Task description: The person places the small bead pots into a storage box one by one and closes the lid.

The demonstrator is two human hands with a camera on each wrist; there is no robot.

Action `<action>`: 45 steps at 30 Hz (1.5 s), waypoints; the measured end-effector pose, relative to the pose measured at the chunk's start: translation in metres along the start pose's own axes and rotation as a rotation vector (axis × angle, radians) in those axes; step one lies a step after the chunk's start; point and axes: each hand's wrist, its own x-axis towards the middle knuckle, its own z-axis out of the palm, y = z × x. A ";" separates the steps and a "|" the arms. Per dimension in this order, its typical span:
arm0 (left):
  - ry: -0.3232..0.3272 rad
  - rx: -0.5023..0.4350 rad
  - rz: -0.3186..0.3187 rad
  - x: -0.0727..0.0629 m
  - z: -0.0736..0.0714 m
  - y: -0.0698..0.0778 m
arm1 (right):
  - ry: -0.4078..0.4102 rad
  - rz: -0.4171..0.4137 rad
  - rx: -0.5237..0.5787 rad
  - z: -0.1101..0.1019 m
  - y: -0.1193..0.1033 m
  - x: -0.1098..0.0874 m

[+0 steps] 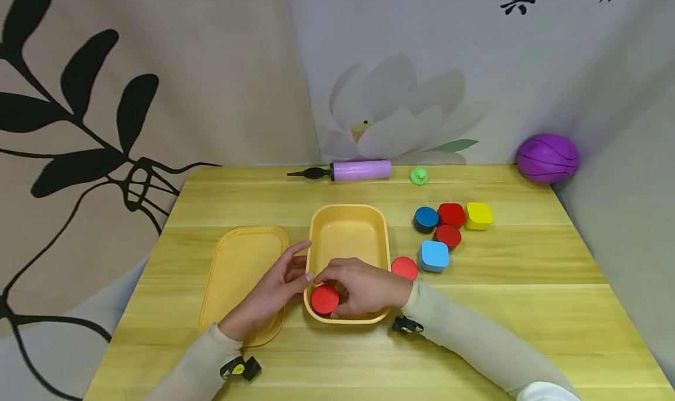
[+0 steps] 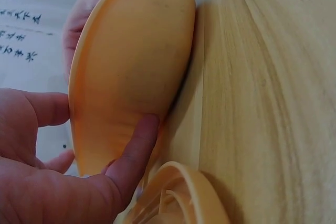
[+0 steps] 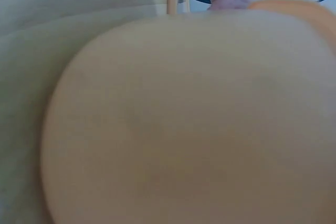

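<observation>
A yellow lunchbox-like container (image 1: 348, 237) stands at mid-table. Inside its near left corner, my right hand (image 1: 364, 289) holds a red round block (image 1: 324, 299) between thumb and fingers. My left hand (image 1: 279, 281) lies along the container's left side, its fairly straight fingers touching the rim and outer wall. In the left wrist view one fingertip (image 2: 151, 123) presses low on that wall. Partly under the left hand and forearm lies the yellow lid (image 1: 242, 272). The right wrist view is mostly filled by the back of the right hand (image 3: 184, 124), which hides the block.
Right of the container are another red round block (image 1: 405, 267), a light-blue block (image 1: 434, 256), a dark-blue round block (image 1: 425, 220), two more red blocks (image 1: 452, 214) and a yellow block (image 1: 479, 216). A purple pump (image 1: 361, 170), green duck (image 1: 419, 176) and purple ball (image 1: 548, 158) line the back edge.
</observation>
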 end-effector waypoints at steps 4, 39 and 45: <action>0.004 0.003 0.006 0.000 0.000 0.000 | 0.010 -0.007 0.013 -0.004 0.000 -0.002; 0.019 0.010 0.015 -0.002 0.004 -0.004 | 0.568 0.241 0.261 -0.079 0.061 -0.098; 0.012 0.012 0.015 0.001 0.005 -0.003 | 0.646 0.328 0.256 -0.090 0.088 -0.127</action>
